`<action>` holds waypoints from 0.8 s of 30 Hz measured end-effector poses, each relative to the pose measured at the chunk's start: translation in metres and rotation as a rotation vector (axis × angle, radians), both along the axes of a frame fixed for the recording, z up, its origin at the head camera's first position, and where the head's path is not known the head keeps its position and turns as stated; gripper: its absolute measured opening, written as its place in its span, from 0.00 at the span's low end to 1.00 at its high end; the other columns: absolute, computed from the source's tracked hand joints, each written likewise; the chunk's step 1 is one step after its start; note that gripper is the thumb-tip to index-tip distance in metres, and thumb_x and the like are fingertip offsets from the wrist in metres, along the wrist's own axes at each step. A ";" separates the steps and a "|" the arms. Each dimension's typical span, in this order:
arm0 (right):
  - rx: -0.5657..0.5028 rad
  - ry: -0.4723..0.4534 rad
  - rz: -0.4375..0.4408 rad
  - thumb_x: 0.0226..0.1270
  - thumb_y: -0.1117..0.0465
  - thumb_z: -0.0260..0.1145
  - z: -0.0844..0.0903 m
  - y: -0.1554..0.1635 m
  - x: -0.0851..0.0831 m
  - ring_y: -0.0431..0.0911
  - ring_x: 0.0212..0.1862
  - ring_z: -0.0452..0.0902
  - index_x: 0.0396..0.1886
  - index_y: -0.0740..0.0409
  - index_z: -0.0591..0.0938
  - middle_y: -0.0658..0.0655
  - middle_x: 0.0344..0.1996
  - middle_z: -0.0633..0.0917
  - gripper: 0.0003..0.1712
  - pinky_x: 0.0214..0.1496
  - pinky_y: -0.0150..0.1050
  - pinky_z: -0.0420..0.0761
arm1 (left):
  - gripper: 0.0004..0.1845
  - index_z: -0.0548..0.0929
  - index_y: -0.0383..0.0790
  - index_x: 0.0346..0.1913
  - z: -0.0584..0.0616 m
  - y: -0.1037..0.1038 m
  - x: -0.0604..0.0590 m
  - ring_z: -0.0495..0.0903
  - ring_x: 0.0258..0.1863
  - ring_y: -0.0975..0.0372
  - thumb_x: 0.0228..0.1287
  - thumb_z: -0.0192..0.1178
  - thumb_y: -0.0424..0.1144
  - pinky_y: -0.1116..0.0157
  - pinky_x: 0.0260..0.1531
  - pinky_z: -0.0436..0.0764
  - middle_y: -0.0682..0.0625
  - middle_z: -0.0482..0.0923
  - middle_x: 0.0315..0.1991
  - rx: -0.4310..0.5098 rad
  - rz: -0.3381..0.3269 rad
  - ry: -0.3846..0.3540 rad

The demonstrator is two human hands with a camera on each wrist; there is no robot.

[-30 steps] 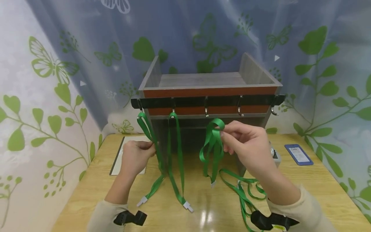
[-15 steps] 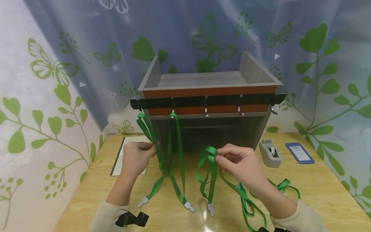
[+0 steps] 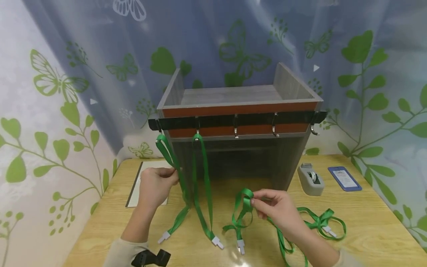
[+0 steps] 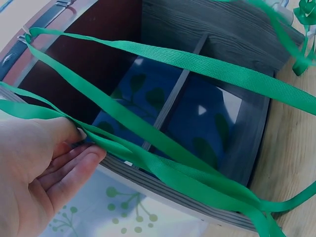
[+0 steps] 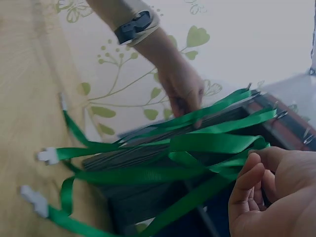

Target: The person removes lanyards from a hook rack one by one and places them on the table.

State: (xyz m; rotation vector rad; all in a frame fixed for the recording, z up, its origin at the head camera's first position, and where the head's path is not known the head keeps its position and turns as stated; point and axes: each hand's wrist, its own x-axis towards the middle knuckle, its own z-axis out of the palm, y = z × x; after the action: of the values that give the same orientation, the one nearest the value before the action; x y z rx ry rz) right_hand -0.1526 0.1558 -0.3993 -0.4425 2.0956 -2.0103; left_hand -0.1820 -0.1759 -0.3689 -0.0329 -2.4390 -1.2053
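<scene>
a shelf (image 3: 238, 97) stands at the back of the bench (image 3: 367, 222); tape dispenser (image 3: 310, 179) and card holder (image 3: 344, 178) lie to its right.

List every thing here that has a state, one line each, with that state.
Left hand: pinches the leftmost hanging lanyard.
Right hand: pinches a lanyard loop low over the table.
Second lanyard: hangs from its hook, clip on the table.
Three right-hand hooks: bare.
Loose lanyard: lies bunched on the table.
Tape dispenser: upright.
Badge holder: lies flat.
</scene>
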 end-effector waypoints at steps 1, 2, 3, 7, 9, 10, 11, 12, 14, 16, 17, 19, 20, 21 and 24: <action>0.012 -0.021 -0.002 0.68 0.62 0.69 -0.004 0.001 0.001 0.36 0.22 0.74 0.41 0.56 0.88 0.46 0.26 0.84 0.06 0.26 0.34 0.78 | 0.11 0.91 0.32 0.37 0.000 0.000 0.000 0.89 0.26 0.57 0.62 0.69 0.39 0.58 0.33 0.88 0.42 0.88 0.25 0.001 0.000 -0.002; 0.020 -0.041 -0.001 0.68 0.61 0.69 -0.007 0.002 0.001 0.36 0.22 0.74 0.42 0.57 0.88 0.46 0.25 0.84 0.07 0.26 0.34 0.78 | 0.11 0.91 0.32 0.37 0.001 0.000 0.001 0.89 0.26 0.57 0.62 0.69 0.39 0.58 0.34 0.88 0.42 0.88 0.25 0.001 0.001 -0.006; 0.024 -0.053 0.004 0.68 0.61 0.69 -0.010 0.002 0.002 0.36 0.21 0.74 0.42 0.57 0.88 0.46 0.24 0.84 0.07 0.27 0.34 0.78 | 0.11 0.91 0.32 0.37 0.001 0.000 0.001 0.89 0.26 0.57 0.63 0.69 0.39 0.57 0.34 0.88 0.42 0.88 0.25 0.001 0.001 -0.009; 0.035 -0.083 0.014 0.69 0.61 0.68 -0.019 0.006 0.002 0.36 0.21 0.74 0.42 0.58 0.87 0.45 0.23 0.84 0.07 0.27 0.33 0.78 | 0.11 0.91 0.32 0.37 0.002 0.001 0.001 0.89 0.26 0.57 0.62 0.69 0.39 0.57 0.35 0.88 0.42 0.89 0.25 0.005 0.002 -0.019; 0.045 -0.100 0.002 0.68 0.62 0.68 -0.023 0.006 0.001 0.36 0.21 0.74 0.43 0.61 0.87 0.45 0.23 0.84 0.08 0.27 0.32 0.78 | 0.12 0.91 0.31 0.37 0.001 0.000 0.001 0.89 0.27 0.57 0.62 0.69 0.40 0.56 0.36 0.88 0.42 0.88 0.25 0.006 0.006 -0.019; 0.055 -0.110 -0.011 0.68 0.62 0.68 -0.027 0.006 0.000 0.36 0.21 0.74 0.44 0.64 0.86 0.45 0.24 0.84 0.10 0.27 0.32 0.78 | 0.12 0.91 0.31 0.37 0.001 0.000 0.001 0.89 0.27 0.57 0.62 0.69 0.40 0.57 0.36 0.88 0.42 0.88 0.25 0.006 0.006 -0.019; 0.065 -0.121 -0.023 0.67 0.62 0.68 -0.030 0.007 0.000 0.36 0.21 0.75 0.44 0.66 0.86 0.46 0.26 0.85 0.12 0.27 0.31 0.78 | 0.12 0.91 0.31 0.37 0.000 0.000 0.001 0.89 0.27 0.56 0.62 0.69 0.40 0.57 0.36 0.88 0.42 0.88 0.25 0.007 0.006 -0.019; 0.074 -0.133 -0.035 0.67 0.62 0.69 -0.033 0.008 0.000 0.36 0.21 0.75 0.45 0.68 0.85 0.47 0.29 0.85 0.13 0.27 0.31 0.78 | 0.12 0.91 0.31 0.37 0.000 0.000 0.001 0.89 0.27 0.56 0.62 0.69 0.40 0.57 0.36 0.88 0.42 0.88 0.25 0.010 0.005 -0.020; 0.089 -0.151 -0.053 0.67 0.61 0.69 -0.039 0.008 -0.002 0.36 0.22 0.75 0.46 0.70 0.85 0.51 0.37 0.86 0.15 0.27 0.31 0.78 | 0.12 0.90 0.31 0.37 0.000 0.000 0.001 0.89 0.27 0.56 0.62 0.70 0.40 0.56 0.36 0.88 0.41 0.88 0.26 0.013 0.008 -0.016; 0.095 -0.172 -0.067 0.67 0.60 0.69 -0.046 0.009 -0.004 0.36 0.22 0.76 0.47 0.70 0.85 0.57 0.46 0.85 0.16 0.28 0.32 0.79 | 0.12 0.90 0.31 0.37 0.001 0.000 0.001 0.89 0.27 0.55 0.62 0.70 0.40 0.56 0.36 0.88 0.41 0.88 0.26 0.014 0.008 -0.014; 0.099 -0.181 -0.070 0.67 0.59 0.69 -0.049 0.010 -0.005 0.36 0.22 0.76 0.47 0.70 0.85 0.60 0.51 0.84 0.17 0.28 0.33 0.79 | 0.12 0.90 0.31 0.37 0.001 0.000 0.001 0.89 0.27 0.55 0.62 0.70 0.39 0.56 0.36 0.88 0.41 0.88 0.26 0.014 0.008 -0.012; 0.112 -0.190 -0.073 0.67 0.58 0.69 -0.055 0.012 -0.006 0.36 0.23 0.76 0.48 0.69 0.84 0.64 0.55 0.82 0.18 0.29 0.34 0.80 | 0.12 0.90 0.31 0.37 0.001 0.000 0.001 0.89 0.27 0.55 0.62 0.69 0.39 0.56 0.36 0.88 0.41 0.88 0.26 0.015 0.007 -0.009; 0.118 -0.194 -0.072 0.67 0.57 0.69 -0.058 0.013 -0.007 0.36 0.23 0.76 0.49 0.69 0.84 0.64 0.56 0.82 0.19 0.29 0.34 0.80 | 0.12 0.90 0.31 0.37 0.001 0.000 0.001 0.89 0.27 0.55 0.62 0.69 0.39 0.56 0.36 0.88 0.41 0.88 0.26 0.016 0.005 -0.008; 0.125 -0.199 -0.073 0.67 0.57 0.70 -0.060 0.014 -0.007 0.37 0.23 0.76 0.49 0.69 0.84 0.63 0.54 0.83 0.19 0.29 0.34 0.79 | 0.12 0.90 0.31 0.37 0.001 0.000 0.001 0.89 0.27 0.56 0.62 0.69 0.39 0.56 0.36 0.88 0.41 0.88 0.26 0.018 0.004 -0.008; 0.150 -0.210 -0.070 0.67 0.56 0.70 -0.067 0.018 -0.008 0.37 0.22 0.75 0.50 0.68 0.84 0.57 0.38 0.86 0.20 0.28 0.34 0.79 | 0.11 0.90 0.31 0.37 0.001 0.000 0.001 0.89 0.27 0.56 0.62 0.69 0.39 0.56 0.36 0.88 0.41 0.88 0.26 0.021 0.000 -0.008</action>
State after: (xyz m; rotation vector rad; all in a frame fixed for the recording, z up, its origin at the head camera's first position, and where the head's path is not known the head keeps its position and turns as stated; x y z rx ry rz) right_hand -0.1606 0.1736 -0.4665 -0.1280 2.1356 -1.8281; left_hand -0.1813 -0.1758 -0.3682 -0.0226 -2.4325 -1.2336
